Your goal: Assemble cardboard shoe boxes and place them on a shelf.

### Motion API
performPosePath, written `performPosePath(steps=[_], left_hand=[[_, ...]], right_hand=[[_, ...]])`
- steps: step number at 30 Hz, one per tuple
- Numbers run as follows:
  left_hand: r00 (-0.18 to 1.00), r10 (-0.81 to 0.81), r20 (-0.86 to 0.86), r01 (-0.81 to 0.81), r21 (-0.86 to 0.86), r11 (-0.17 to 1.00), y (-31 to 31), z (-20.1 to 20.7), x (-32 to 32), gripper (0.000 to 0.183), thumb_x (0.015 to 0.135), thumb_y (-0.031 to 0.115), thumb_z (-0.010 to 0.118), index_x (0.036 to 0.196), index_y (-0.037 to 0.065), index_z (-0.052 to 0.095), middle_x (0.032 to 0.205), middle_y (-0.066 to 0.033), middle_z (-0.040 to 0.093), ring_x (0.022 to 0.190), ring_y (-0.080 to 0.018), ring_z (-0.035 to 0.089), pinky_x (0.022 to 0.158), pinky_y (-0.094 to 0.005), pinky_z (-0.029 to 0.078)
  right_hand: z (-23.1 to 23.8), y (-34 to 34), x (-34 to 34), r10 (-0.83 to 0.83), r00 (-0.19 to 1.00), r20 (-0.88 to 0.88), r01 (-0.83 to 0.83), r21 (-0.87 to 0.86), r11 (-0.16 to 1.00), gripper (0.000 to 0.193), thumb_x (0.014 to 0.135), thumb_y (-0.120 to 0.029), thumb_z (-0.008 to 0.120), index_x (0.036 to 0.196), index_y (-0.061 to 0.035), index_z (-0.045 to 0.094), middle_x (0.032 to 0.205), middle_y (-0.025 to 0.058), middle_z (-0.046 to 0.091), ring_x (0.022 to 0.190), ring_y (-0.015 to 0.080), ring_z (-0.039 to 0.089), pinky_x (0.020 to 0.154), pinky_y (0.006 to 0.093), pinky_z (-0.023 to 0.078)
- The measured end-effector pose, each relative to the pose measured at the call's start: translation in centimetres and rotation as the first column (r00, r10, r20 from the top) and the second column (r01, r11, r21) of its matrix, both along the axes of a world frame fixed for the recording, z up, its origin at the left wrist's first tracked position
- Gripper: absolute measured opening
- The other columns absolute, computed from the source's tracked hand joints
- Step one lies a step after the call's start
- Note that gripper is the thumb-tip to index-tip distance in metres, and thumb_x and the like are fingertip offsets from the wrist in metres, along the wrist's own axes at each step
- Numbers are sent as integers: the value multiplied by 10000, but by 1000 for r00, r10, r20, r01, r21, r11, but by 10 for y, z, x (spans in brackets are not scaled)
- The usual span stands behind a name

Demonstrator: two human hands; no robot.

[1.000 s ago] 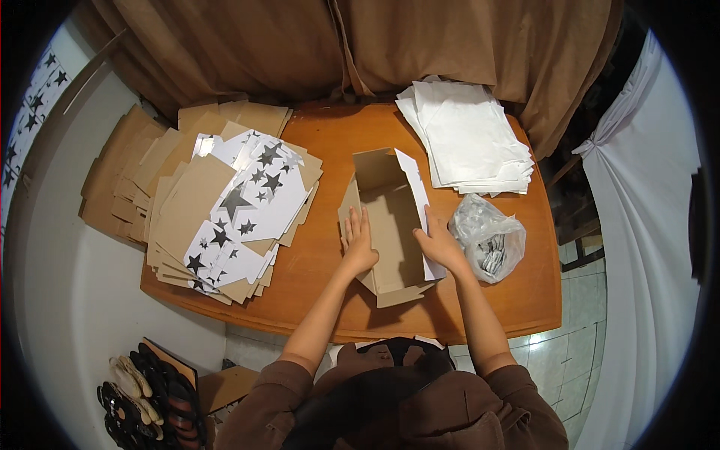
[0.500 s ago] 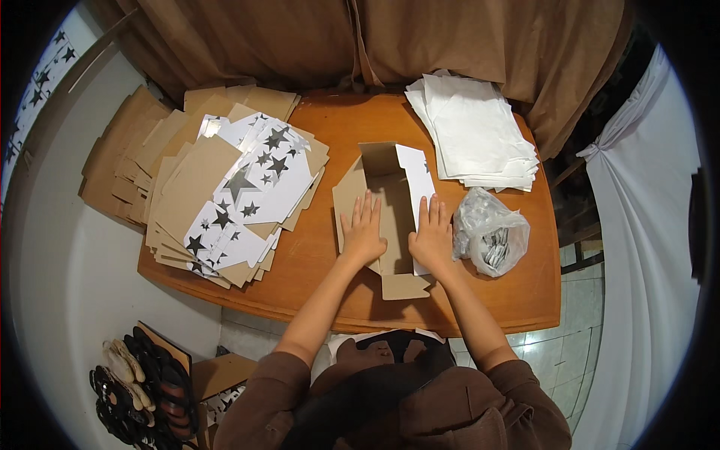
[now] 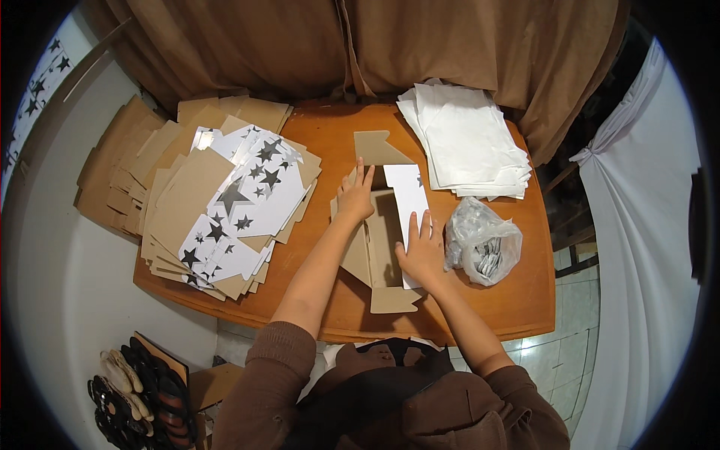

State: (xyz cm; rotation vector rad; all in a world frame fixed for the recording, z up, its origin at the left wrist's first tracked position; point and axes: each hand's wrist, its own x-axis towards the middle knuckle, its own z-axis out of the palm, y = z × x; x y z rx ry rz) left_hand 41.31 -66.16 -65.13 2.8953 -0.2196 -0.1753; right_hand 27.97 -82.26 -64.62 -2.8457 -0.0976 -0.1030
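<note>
On the glossy orange-brown wooden table (image 3: pixel 300 296), the open-topped tan cardboard box (image 3: pixel 384 244) points its long axis away from the person. The left hand (image 3: pixel 355 199), fingers outstretched, lies at its far left edge; the right hand (image 3: pixel 422 253), fingers extended, rests on the smooth white star-printed flap (image 3: pixel 407 193), hiding part of the interior.

You see a matt, open tan cardboard box (image 3: pixel 383 251), a glossy orange-brown wooden table (image 3: pixel 510 311), a crinkled translucent plastic bag (image 3: pixel 480 240) and a matt brown cloth curtain (image 3: pixel 262 45).
</note>
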Motion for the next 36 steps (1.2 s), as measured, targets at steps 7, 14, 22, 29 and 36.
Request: performPosePath(steps=[7,14,22,29,36], left_hand=[[981,-140,133,163,-189,968,5,-18,-15,978,647,-33,581,1472,208,115,1546,-46,-34,1279,-485,296,1036,-518,330],[970,-160,181,195,-194,962,6,-14,-38,736,769,139,564,1437,133,256,1542,-82,58,1357,-445,164,1102,-532,164],[786,-596,-166,314,-723,615,23,43,-147,545,893,480,492,1291,109,484,1323,-130,477,1218,-329,434,1074,-472,211],[762,-645,-55,476,-629,615,5,64,-187,366,858,326,598,1156,113,604,1098,-130,612,1025,-308,562,882,-380,437],[858,-298,419,461,-373,805,-7,28,-155,180,812,222,626,902,66,630,854,-83,604,809,-271,577,710,-388,454]], right_hand=[[7,1,1,-21,1000,-8,21,-1,1000,715,788,-397,599,1335,8,379,1394,314,256,1166,485,393,962,499,383],[8,-2,0,-101,988,-114,101,-5,995,694,789,-437,606,1333,-56,406,1408,314,219,1083,482,479,800,464,506],[-18,-19,5,-103,995,-3,102,99,990,593,843,-434,568,1315,-112,412,1382,305,265,1019,476,530,681,473,539],[-12,-28,3,-49,998,-27,55,278,959,508,861,-336,562,1274,-72,429,1330,309,315,1140,464,439,892,489,439],[-18,-31,1,18,976,215,-99,375,922,398,900,-158,486,1271,-27,424,1297,326,336,1151,497,379,978,501,330]])
